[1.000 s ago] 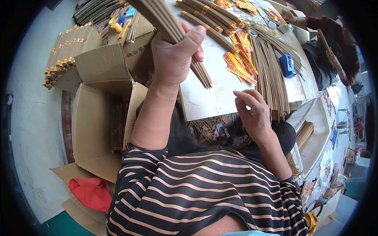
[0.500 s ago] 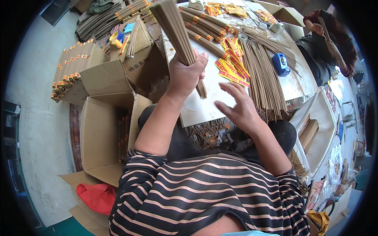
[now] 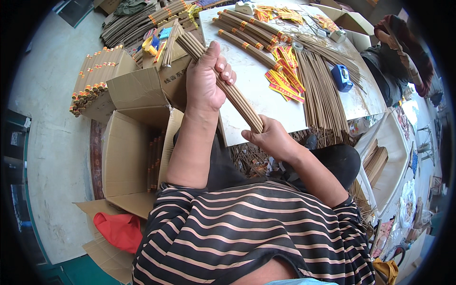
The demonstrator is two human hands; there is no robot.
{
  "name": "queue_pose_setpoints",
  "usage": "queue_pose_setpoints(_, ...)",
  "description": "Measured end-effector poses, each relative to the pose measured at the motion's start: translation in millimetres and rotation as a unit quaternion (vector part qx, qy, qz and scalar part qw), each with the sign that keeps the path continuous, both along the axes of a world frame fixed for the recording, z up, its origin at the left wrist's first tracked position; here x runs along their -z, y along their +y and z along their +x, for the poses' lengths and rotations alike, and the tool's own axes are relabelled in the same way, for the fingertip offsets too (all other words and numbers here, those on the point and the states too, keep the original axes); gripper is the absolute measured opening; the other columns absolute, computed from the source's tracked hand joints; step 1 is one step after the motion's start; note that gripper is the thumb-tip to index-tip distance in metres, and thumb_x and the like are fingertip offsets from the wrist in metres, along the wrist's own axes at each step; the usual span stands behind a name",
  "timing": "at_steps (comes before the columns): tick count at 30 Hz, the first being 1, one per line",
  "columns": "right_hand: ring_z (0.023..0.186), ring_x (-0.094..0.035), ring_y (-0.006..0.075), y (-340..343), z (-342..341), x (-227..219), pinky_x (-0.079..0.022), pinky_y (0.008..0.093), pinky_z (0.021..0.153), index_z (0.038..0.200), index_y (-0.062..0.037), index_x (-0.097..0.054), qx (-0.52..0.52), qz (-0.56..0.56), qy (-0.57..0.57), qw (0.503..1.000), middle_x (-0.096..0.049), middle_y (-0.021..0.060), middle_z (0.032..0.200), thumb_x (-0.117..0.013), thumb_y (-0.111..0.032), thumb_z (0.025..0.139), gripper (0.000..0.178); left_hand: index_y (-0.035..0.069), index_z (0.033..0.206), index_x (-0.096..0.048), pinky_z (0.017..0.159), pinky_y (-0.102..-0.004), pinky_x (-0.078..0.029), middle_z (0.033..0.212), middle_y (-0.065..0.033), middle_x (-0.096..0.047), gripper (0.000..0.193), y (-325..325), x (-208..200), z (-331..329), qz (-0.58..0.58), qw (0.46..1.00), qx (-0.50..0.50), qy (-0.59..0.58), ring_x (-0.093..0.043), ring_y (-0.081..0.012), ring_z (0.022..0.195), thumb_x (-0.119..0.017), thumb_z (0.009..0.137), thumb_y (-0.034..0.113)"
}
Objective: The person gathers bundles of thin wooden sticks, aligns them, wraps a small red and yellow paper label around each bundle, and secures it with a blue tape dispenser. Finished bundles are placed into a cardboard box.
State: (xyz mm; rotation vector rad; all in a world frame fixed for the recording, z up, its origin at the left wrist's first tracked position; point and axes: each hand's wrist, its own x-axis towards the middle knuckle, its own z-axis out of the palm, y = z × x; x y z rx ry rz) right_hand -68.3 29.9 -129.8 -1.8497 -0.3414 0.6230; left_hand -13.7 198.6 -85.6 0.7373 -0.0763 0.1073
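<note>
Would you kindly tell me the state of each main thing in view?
Left hand, closed around the stick bundle
Right hand, closed on the bundle's near end
Stick bundle, held aslant
Loose sticks, spread out on the table
Banded bundles, lying down
Labels, loose and overlapping
Cardboard box, open
Red cloth, crumpled

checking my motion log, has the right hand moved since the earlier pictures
Yes: against the blue dispenser on the table, the right hand has moved left, and now holds the lower end of the stick bundle.
</note>
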Motion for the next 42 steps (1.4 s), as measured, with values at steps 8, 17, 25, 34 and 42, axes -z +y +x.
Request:
queue_pose_setpoints(8, 0.057, -0.051, 0.0159, 4.2, 3.4, 23.0, -0.044, 0.0317, 0.056, 0.087, 0.0019, -0.053, 0.043, 0.001, -0.065, 0.997, -0.055, 0.0109, 0.062, -0.063, -0.022, 0.081, 0.027, 0.012, 0.065, -0.044, 0.044, -0.0238, -0.037, 0.053, 0.0017, -0.044, 0.03, -10.3, 8.6, -0.4, 0.054, 0.998, -0.01, -0.025, -0.043, -0.0096, 0.045, -0.06, 0.086, 0.026)
queue_pose_setpoints(17, 0.068, -0.056, 0.0226, -22.9, 18.4, 3.1, -0.045, 0.0361, 0.063, 0.087, 0.0015, -0.052, -0.107, -0.164, -0.103, 0.975, -0.058, 0.0147, 0.073, -0.069, -0.028, 0.077, 0.035, 0.015, 0.055, -0.039, 0.04, -0.0236, -0.033, 0.048, 0.0036, -0.038, 0.04, -9.0, 55.7, -4.3, -0.028, 0.998, -0.036, 0.049, -0.038, -0.0086, 0.039, -0.062, 0.084, 0.029)
queue_pose_setpoints(25, 0.068, -0.059, 0.0202, -132.9, 73.3, 46.6, -0.046, 0.0324, 0.062, 0.08, 0.0007, -0.061, 0.232, -0.274, -0.182, 0.915, -0.06, 0.0111, 0.069, -0.065, -0.023, 0.077, 0.024, 0.015, 0.057, -0.039, 0.043, -0.0249, -0.033, 0.051, 0.004, -0.038, 0.039, 3.7, 95.4, 5.8, -0.091, 0.987, -0.039, 0.127, -0.038, -0.009, 0.044, -0.059, 0.087, 0.032)
queue_pose_setpoints(34, 0.076, -0.06, 0.0352, -148.8, 100.1, 70.9, -0.046, 0.0422, 0.071, 0.075, 0.0023, -0.062, 0.198, -0.448, -0.213, 0.845, -0.061, 0.0223, 0.076, -0.058, -0.023, 0.076, 0.025, 0.013, 0.063, -0.046, 0.041, -0.0232, -0.033, 0.052, 0.0029, -0.041, 0.033, -7.1, 112.7, 8.0, -0.143, 0.979, 0.031, 0.145, -0.04, -0.0087, 0.042, -0.06, 0.085, 0.034)
queue_pose_setpoints(42, 0.08, -0.058, 0.0401, -157.4, 106.0, 81.4, -0.045, 0.0447, 0.077, 0.078, 0.0018, -0.062, 0.217, -0.433, -0.272, 0.831, -0.06, 0.0247, 0.082, -0.048, -0.019, 0.08, 0.025, 0.015, 0.063, -0.043, 0.042, -0.0238, -0.036, 0.053, 0.0021, -0.044, 0.036, 2.7, 124.4, 10.1, -0.162, 0.976, 0.06, 0.136, -0.043, -0.0095, 0.044, -0.061, 0.084, 0.038)
